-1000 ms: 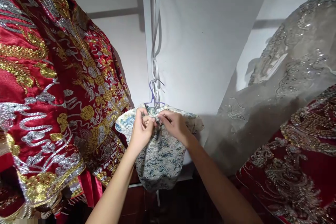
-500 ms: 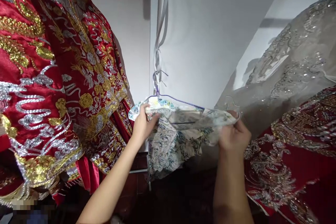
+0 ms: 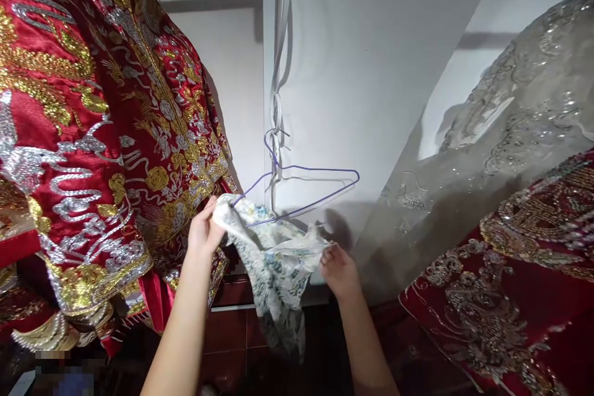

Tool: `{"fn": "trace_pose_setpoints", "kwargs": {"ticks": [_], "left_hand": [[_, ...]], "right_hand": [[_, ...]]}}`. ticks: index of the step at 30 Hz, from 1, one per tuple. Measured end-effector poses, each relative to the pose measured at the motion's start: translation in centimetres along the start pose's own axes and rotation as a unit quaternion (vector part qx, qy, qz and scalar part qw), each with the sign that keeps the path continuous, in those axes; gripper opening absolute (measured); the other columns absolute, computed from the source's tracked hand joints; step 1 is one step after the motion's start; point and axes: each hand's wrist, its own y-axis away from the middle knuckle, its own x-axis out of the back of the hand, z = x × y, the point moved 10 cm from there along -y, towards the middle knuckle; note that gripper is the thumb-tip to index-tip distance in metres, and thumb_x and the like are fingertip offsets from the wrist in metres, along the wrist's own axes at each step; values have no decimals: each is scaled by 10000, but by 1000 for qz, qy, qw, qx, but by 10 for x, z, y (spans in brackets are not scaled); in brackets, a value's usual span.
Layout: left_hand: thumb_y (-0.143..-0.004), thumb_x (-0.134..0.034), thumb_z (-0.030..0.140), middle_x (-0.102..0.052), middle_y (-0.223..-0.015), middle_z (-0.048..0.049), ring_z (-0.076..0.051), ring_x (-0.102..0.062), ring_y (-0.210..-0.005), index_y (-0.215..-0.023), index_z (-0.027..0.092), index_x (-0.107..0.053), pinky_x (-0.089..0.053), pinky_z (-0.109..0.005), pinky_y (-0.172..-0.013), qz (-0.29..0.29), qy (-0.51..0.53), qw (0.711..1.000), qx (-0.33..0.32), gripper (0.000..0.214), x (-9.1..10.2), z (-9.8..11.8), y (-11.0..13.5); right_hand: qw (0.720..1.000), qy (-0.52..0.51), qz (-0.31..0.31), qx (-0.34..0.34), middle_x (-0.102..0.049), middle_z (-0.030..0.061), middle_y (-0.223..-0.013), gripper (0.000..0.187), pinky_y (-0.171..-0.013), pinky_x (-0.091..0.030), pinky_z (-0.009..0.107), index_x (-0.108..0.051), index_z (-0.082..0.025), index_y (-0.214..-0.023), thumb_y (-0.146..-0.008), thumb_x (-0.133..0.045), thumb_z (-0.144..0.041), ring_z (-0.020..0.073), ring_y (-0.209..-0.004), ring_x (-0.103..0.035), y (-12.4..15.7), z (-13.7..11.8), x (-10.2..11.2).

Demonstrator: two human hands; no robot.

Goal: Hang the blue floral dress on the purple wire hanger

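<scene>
A small white garment with a blue-green floral print [image 3: 273, 266] droops between my two hands. My left hand [image 3: 205, 232] is closed on its upper left edge, where the left end of a purple wire hanger [image 3: 315, 189] still meets the cloth. My right hand [image 3: 338, 267] pinches the garment's right edge, lower down. The rest of the hanger is bare and hangs from white cords [image 3: 278, 74] that run up the corner of a white wall [image 3: 371, 74].
A red robe with heavy gold and silver embroidery [image 3: 93, 136] hangs close on the left. A sheer grey beaded gown [image 3: 510, 124] and another red embroidered garment [image 3: 510, 272] fill the right. Dark red floor tiles [image 3: 232, 334] lie below.
The garment has come off most of the hanger, which was covered before. My right hand moved down and left with the cloth; the garment now sags below the bare wire.
</scene>
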Motion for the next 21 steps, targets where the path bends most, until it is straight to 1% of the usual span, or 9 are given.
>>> {"fn": "trace_pose_setpoints", "kwargs": {"ticks": [3, 6, 8, 10, 13, 15, 18, 20, 21], "left_hand": [[-758, -571, 80, -676, -744, -14, -123, -674, -694, -821, 164, -581, -565, -254, -728, 80, 65, 995, 6, 106, 55, -12, 28], [-650, -565, 63, -632, -668, 5, -112, -643, -617, -757, 174, -551, -549, -237, -673, 123, 56, 991, 26, 154, 79, -47, 61], [-648, -562, 100, -614, -671, 4, -110, -621, -606, -763, 181, -544, -532, -231, -650, 115, 29, 992, 43, 141, 69, -76, 84], [-720, -555, 189, -608, -705, -5, -133, -607, -616, -801, 195, -546, -517, -257, -625, 64, -75, 993, 60, 82, 40, -97, 105], [-848, -587, 322, -640, -807, -26, -179, -628, -741, -924, 209, -581, -515, -289, -684, -77, -276, 957, 41, 137, -12, -102, 130], [-900, -588, 373, -670, -907, -50, -209, -646, -842, -1076, 220, -598, -519, -321, -778, -141, -374, 917, -20, 233, -32, -85, 140], [-952, -534, 376, -655, -1150, -96, -256, -620, -1087, -1233, 239, -565, -463, -382, -984, -153, -441, 871, -156, 315, -39, -43, 139], [-970, -501, 352, -582, -1317, -108, -274, -534, -1254, -1294, 251, -536, -381, -412, -1096, -169, -458, 851, -195, 342, -40, -29, 130], [-974, -486, 330, -525, -1399, -105, -278, -467, -1334, -1310, 256, -526, -327, -426, -1143, -177, -459, 846, -204, 347, -40, -25, 124]], "right_hand": [[995, 60, -2, -79, -685, -5, -758, 255, -553, -524, 288, -672, -269, -974, -749, -692, -385, 169, -633, -662, 12, 33, -27], [979, 142, -68, -126, -676, -4, -730, 288, -449, -386, 216, -705, -220, -918, -763, -724, -463, 108, -506, -546, 36, 56, -72], [949, 158, -194, -192, -690, 36, -727, 426, -472, -388, 226, -711, -176, -810, -838, -623, -591, 120, -533, -557, 65, 76, -116], [915, 131, -285, -256, -696, 53, -726, 537, -558, -448, 250, -701, -170, -770, -881, -521, -664, 156, -630, -615, 95, 88, -152], [914, 60, -276, -292, -649, 15, -652, 513, -601, -467, 264, -669, -194, -743, -861, -543, -677, 162, -633, -608, 108, 83, -174], [926, 32, -247, -285, -614, -2, -610, 492, -555, -443, 266, -654, -200, -722, -842, -564, -668, 156, -566, -569, 100, 70, -176], [919, 59, -272, -277, -638, -7, -643, 371, -576, -436, 266, -682, -185, -752, -750, -732, -553, 152, -581, -572, 89, 47, -174], [875, 125, -352, -308, -672, 1, -698, 310, -617, -436, 258, -711, -158, -775, -631, -868, -383, 147, -620, -590, 95, 38, -172], [835, 171, -407, -329, -693, 11, -741, 333, -647, -435, 252, -727, -140, -791, -547, -918, -262, 146, -652, -604, 103, 35, -169]]}}
